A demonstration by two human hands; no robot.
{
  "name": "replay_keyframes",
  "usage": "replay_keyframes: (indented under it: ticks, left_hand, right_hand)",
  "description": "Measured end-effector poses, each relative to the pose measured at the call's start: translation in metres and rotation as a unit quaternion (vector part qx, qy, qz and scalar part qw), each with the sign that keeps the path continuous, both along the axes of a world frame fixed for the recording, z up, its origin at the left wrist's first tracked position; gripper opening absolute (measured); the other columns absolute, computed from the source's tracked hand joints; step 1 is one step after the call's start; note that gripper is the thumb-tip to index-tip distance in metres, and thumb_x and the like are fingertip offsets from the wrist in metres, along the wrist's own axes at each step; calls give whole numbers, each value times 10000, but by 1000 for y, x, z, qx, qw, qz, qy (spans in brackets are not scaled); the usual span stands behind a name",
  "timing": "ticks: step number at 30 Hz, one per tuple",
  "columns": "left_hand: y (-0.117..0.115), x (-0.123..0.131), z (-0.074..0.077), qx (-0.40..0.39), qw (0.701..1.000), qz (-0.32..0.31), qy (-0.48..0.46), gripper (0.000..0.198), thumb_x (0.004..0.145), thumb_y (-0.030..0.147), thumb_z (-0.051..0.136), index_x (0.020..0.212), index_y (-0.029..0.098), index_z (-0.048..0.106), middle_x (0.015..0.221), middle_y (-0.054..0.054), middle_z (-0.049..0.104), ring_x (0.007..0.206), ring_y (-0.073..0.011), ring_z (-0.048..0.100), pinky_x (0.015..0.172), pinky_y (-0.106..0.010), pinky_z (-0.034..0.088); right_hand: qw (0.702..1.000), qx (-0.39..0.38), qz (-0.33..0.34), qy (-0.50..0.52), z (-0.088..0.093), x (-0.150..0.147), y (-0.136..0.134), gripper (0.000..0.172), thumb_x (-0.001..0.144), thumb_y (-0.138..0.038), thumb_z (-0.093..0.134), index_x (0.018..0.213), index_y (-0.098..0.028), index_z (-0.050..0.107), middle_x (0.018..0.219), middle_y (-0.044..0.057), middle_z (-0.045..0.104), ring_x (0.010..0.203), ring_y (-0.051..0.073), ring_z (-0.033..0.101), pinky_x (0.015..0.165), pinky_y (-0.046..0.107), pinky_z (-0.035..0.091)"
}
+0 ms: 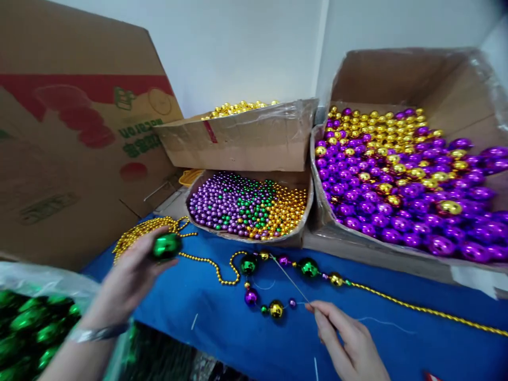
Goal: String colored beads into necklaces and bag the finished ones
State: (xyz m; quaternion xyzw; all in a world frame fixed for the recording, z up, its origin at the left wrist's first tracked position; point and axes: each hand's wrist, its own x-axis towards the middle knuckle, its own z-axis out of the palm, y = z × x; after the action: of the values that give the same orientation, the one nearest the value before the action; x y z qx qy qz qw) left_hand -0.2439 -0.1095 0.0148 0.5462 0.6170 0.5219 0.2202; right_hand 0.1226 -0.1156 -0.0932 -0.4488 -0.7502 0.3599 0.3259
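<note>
My left hand (133, 270) grips a large shiny green ball (165, 245) between thumb and fingers, above the blue cloth (166, 312). Pinched in the fingertips of my right hand (343, 336) is a thin needle (289, 278), pointing up and left across the strand. The strand of purple, green and gold beads (277, 308) curves on the cloth left of my right hand, with a small purple bead near the fingertips. Its upper end runs into a thin gold bead chain (420, 309) stretching right.
A box of small purple, green and gold beads (242, 203) stands behind the cloth. At the right is a box of larger purple and gold balls (392, 185). Green balls (32, 323) fill a plastic-lined container at lower left. A gold chain pile (138, 233) lies beyond my left hand.
</note>
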Motion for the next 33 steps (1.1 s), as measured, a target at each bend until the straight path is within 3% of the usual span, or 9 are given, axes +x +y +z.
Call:
replay_keyframes:
  ticks: [2, 6, 10, 14, 20, 24, 28, 30, 33]
  left_hand:
    - [17, 21, -18, -93, 976, -70, -181, 340, 915, 411, 432, 1181, 241, 559, 1057, -33, 655, 911, -207, 633, 702, -288, 566]
    - [38, 78, -43, -175, 829, -191, -496, 410, 865, 418, 515, 1234, 238, 515, 1156, -85, 617, 960, -226, 633, 667, -231, 564]
    - [44, 110, -51, -203, 749, -248, -580, 408, 831, 393, 571, 1190, 201, 540, 1126, -109, 615, 907, -213, 637, 605, -180, 536]
    - [47, 124, -56, -239, 694, -254, -630, 474, 870, 503, 445, 1147, 133, 549, 963, -146, 634, 702, -157, 610, 500, -170, 488]
    - [46, 131, -63, -229, 662, -229, -675, 454, 925, 462, 327, 1156, 126, 527, 983, -162, 617, 601, -108, 554, 404, -126, 388]
    - [38, 140, -61, -259, 685, -299, -611, 444, 895, 503, 373, 1169, 193, 533, 1016, -125, 612, 608, -131, 578, 452, -188, 440]
    - [22, 181, -54, -353, 723, -474, -358, 437, 836, 452, 535, 1204, 217, 525, 1104, -121, 589, 785, -206, 601, 550, -243, 484]
    - [13, 218, -57, -398, 695, -570, -182, 418, 830, 408, 567, 1211, 240, 531, 1106, -91, 590, 806, -187, 587, 616, -255, 487]
    - [-9, 287, -75, -370, 625, -687, 6, 418, 840, 421, 537, 1220, 247, 539, 1015, -64, 629, 771, -184, 589, 681, -303, 482]
  right_hand:
    - [999, 28, 19, -2, 0, -5, -3, 212, 947, -276, 414, 1104, -265, 557, 909, 33, 652, 758, 152, 643, 680, 208, 510]
    - [998, 54, 17, -6, 2, -3, -7, 208, 951, -233, 404, 1102, -273, 542, 998, 44, 663, 884, 167, 651, 755, 231, 514]
    - [998, 52, -19, -17, 2, 5, -8, 196, 954, -225, 405, 1093, -281, 532, 985, 24, 669, 879, 153, 655, 746, 216, 513]
    - [998, 62, -18, -17, 2, 8, -8, 198, 951, -206, 408, 1089, -275, 531, 972, 18, 669, 875, 151, 655, 753, 218, 510]
    - [996, 88, -31, -1, -1, 8, -9, 212, 948, -199, 419, 1109, -251, 546, 988, 43, 668, 871, 143, 653, 747, 205, 505]
    - [991, 102, -85, -8, 5, 19, -1, 201, 943, -194, 415, 1066, -214, 573, 965, 55, 674, 871, 156, 652, 753, 222, 489]
    - [984, 90, -150, -40, 30, 53, 13, 236, 948, -182, 381, 999, -157, 610, 839, 51, 670, 752, 146, 637, 680, 231, 453]
    - [981, 64, -175, -61, 39, 78, 19, 228, 946, -222, 406, 991, -170, 624, 675, -13, 627, 595, 103, 585, 594, 202, 419]
    - [975, 40, -202, -80, 44, 113, 20, 216, 942, -239, 425, 1017, -179, 620, 701, -32, 620, 611, 78, 560, 608, 182, 399]
